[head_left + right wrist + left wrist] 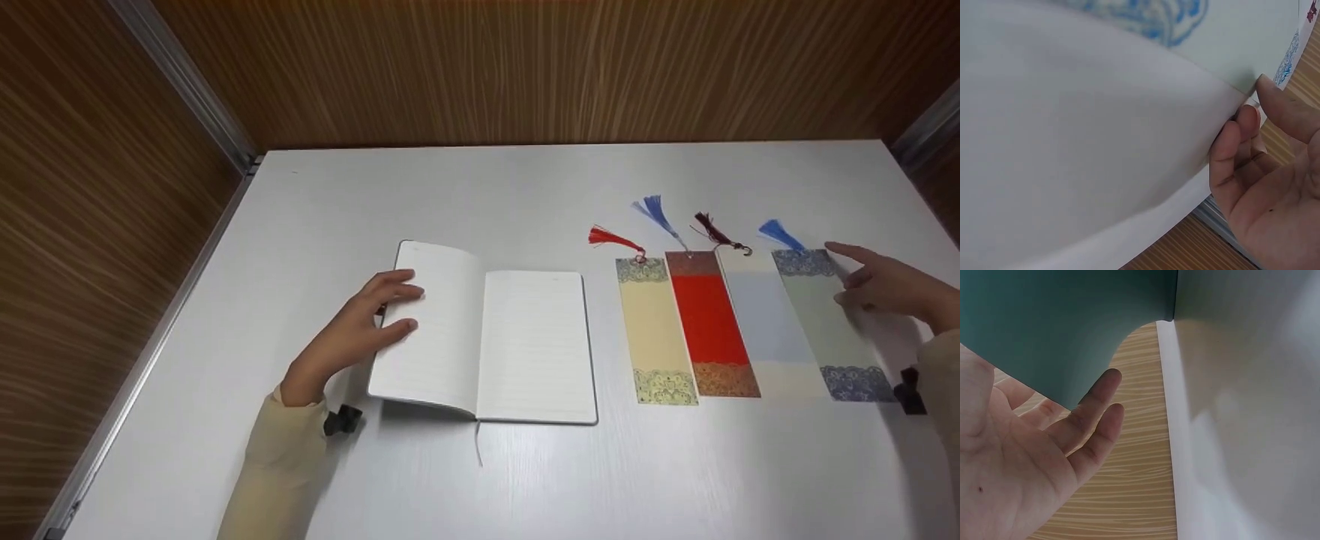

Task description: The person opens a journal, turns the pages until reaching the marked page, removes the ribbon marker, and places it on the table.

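A notebook lies open at pale pages, its thin ribbon hanging from the bottom of the spine. My left hand holds its left side, with thumb and some fingers over the page and other fingers under the raised teal cover. On the right, my right hand pinches the right edge of a pale green bookmark with blue lace ends and a blue tassel. The index finger reaches out toward its top corner. Close up, the right thumb and curled fingers meet at the bookmark's edge.
Left of the green bookmark lie a pale blue bookmark, a red bookmark and a cream bookmark, all with tassels. The white table has wood-grain panels behind and to the left.
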The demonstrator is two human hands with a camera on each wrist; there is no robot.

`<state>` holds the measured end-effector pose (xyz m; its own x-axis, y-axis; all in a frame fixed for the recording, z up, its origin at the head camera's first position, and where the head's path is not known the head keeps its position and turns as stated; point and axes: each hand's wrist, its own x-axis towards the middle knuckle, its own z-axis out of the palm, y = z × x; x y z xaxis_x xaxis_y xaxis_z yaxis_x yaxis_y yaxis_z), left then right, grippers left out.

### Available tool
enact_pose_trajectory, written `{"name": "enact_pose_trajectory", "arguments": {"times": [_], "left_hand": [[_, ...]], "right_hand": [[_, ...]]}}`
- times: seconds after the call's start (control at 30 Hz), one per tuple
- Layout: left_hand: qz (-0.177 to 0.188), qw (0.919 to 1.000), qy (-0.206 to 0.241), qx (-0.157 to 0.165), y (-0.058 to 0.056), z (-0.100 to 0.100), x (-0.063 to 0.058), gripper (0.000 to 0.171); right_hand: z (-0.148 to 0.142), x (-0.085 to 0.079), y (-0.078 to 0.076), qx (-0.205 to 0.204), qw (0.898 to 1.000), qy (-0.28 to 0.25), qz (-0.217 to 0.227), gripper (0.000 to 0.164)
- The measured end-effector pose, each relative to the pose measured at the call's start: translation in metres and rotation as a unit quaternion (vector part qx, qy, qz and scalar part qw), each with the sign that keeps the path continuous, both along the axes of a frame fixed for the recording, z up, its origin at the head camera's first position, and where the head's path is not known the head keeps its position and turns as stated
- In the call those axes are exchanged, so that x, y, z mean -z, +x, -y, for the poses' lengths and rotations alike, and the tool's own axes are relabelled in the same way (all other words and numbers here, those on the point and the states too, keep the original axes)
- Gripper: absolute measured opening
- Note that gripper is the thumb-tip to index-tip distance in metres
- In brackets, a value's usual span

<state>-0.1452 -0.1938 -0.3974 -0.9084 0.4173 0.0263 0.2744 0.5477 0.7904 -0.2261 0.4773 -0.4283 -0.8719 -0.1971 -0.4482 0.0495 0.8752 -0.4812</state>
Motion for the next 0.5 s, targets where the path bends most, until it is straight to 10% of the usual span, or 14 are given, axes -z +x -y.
{"name": "enact_pose_trajectory", "arguments": {"times": [0.5], "left_hand": [[-0.008,0.9999,-0.013,0.002,-0.001,0.002,-0.001,0.037]], "right_hand": [[-0.026,0.012,-0.001,0.052,0.997,-0.021,-0.061,0.084]]}}
